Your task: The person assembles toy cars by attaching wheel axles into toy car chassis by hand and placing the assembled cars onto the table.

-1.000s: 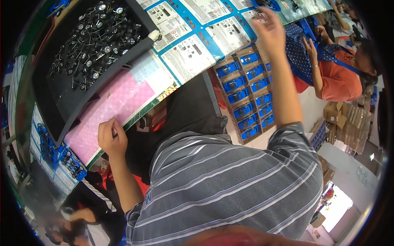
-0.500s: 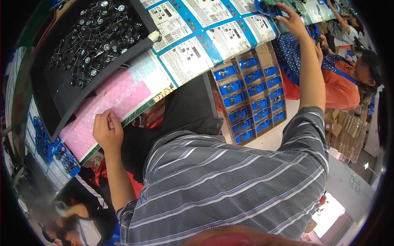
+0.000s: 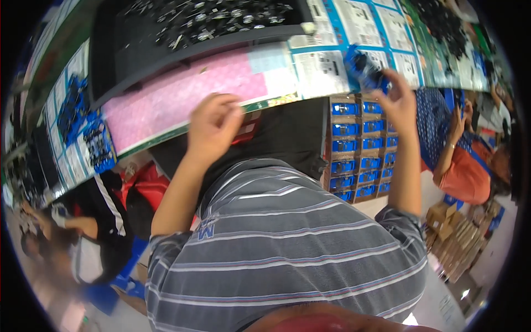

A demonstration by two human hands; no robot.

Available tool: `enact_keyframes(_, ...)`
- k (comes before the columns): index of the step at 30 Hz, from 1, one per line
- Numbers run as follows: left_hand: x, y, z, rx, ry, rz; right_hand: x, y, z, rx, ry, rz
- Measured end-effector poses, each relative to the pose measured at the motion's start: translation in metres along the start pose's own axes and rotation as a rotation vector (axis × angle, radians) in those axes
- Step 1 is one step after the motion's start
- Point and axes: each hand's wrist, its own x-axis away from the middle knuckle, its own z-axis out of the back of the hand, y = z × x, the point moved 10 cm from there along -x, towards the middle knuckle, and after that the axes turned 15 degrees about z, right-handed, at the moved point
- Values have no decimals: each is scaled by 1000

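My right hand (image 3: 399, 102) has its thumb and fingers closed on the near end of a blue and black toy car part (image 3: 364, 67), blurred by motion, above the boxes on the bench. Over the bench's front edge, beside a pink bubble-wrap sheet (image 3: 182, 94), is my left hand (image 3: 214, 124). Its fingers are curled toward the thumb, and whatever they may hold is hidden. Beyond the pink sheet stands a black tray (image 3: 138, 66) of small wheels on metal axles (image 3: 221, 19).
A carton of blue toy cars (image 3: 359, 145) in rows stands below the bench edge. More blue parts (image 3: 99, 145) lie at the bench's left end, and black parts (image 3: 442, 25) at far right. A person in orange (image 3: 464, 174) works at the right; others sit at left.
My right hand has come back toward me from the far right with the blue and black car part. My left hand has moved right along the bench edge. The whole view has turned.
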Motion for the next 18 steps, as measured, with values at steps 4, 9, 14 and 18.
enact_keyframes(4, 21, 0, -62, 288, -585, -15, 15, -122, -131, -651, -83, -18)
enact_keyframes(9, 6, -2, -23, 647, -466, 41, -22, -219, -172, -168, -287, 355)
enact_keyframes(14, 2, -7, 38, 799, -290, -57, -111, -255, -144, 107, -113, 677)
enact_keyframes(18, -8, -32, 49, 793, -229, -4, -185, -212, -193, 505, -452, 440)
